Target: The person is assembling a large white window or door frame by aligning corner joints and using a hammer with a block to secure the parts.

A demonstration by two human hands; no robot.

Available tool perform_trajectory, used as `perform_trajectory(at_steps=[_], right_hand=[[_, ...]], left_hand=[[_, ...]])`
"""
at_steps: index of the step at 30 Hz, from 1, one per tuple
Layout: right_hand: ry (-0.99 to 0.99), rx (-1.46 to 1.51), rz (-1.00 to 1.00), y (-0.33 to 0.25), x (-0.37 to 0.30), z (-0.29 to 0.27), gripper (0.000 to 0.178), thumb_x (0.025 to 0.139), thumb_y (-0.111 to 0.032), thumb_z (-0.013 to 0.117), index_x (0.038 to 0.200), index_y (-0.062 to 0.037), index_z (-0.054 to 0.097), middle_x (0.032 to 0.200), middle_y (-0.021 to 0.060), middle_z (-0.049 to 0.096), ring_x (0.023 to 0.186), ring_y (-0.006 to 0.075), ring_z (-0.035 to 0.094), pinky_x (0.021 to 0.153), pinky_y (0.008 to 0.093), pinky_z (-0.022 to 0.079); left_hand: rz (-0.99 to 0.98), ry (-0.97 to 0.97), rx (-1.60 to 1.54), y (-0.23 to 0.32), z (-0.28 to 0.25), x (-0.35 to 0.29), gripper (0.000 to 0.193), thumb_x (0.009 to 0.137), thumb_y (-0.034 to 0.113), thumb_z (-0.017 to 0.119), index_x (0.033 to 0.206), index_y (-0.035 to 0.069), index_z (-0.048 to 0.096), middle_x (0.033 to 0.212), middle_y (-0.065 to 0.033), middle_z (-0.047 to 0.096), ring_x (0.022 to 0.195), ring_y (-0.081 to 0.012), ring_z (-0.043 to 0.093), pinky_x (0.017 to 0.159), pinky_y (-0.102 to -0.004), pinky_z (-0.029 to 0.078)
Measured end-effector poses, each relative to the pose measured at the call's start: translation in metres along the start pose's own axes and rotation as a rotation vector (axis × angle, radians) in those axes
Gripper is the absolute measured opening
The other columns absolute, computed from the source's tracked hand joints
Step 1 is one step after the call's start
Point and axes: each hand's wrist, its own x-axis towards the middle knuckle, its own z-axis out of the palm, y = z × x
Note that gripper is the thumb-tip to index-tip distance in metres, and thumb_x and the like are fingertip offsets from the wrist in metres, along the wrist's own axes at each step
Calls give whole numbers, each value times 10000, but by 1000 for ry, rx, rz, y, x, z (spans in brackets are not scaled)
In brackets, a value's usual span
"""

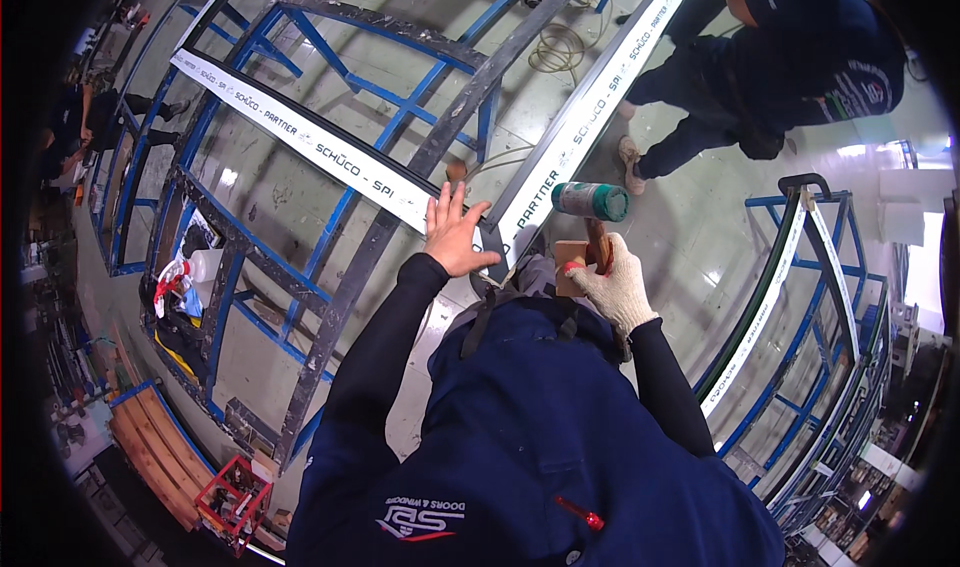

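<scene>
My bare left hand (458,235) lies with fingers spread on the end of a film-covered window frame profile (300,145), close to the frame's corner (492,247). A second profile (600,92) of the same frame runs from that corner away to the upper right. In my gloved right hand (618,289) is a mallet (590,201) with a green cylindrical head and brown handle, held just right of the corner. A small tan block (572,259), seemingly wood, is also at the fingers of this hand. The glove partly hides the handle and block.
Blue and dark metal trestles (400,117) carry the frame. A co-worker (790,57) stands at the far right beside it. More frames rest on a rack (790,307) at right. A red tool crate (235,502) sits lower left; a coiled hose (557,49) lies on the floor.
</scene>
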Motion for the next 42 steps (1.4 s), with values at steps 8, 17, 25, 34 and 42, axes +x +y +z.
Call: perform_trajectory(at_steps=[8, 17, 25, 34, 42], right_hand=[[2, -18, -28, -2, 2, 5, 521, 820, -299, 861, 1126, 19, 585, 847, 170, 687, 741, 221, 685, 718, 358, 561], [8, -17, 0, 4, 4, 8, 515, 812, -291, 863, 1110, 24, 584, 831, 158, 681, 724, 214, 681, 708, 351, 561], [-30, -32, 1, 6, 1, 8, 528, 814, -301, 858, 1117, 24, 573, 828, 163, 685, 714, 221, 686, 691, 356, 562], [-74, -63, -20, -3, 2, 9, 515, 815, -294, 858, 1121, 18, 586, 815, 156, 685, 724, 208, 685, 702, 357, 563], [-47, 94, -47, 7, 7, 16, 521, 807, -245, 884, 1150, 20, 595, 841, 146, 709, 761, 155, 676, 737, 335, 566]], left_hand=[[-100, 35, -1, 18, -1, -22, 1237, 624, 593, 914, 1629, 174, 328, 1718, -307, 31, 1589, -507, -85, 1251, -646, -29], [-450, 595, -423, 44, 61, -52, 1312, 723, 448, 937, 1646, 27, 105, 1663, -393, -38, 1570, -524, -54, 1255, -621, 32], [-603, 387, -1228, 42, 86, -65, 765, 762, 206, 945, 1266, -115, 467, 1099, -162, 675, 999, -218, 656, 888, -333, 537], [-733, 370, -1228, 33, 98, -69, 879, 714, 211, 970, 1328, -120, 435, 1183, -198, 590, 1044, -228, 614, 889, -338, 541], [-673, 470, -1073, 51, 87, -70, 925, 674, 159, 956, 1353, -53, 365, 1195, -256, 576, 946, -293, 656, 862, -377, 566]])
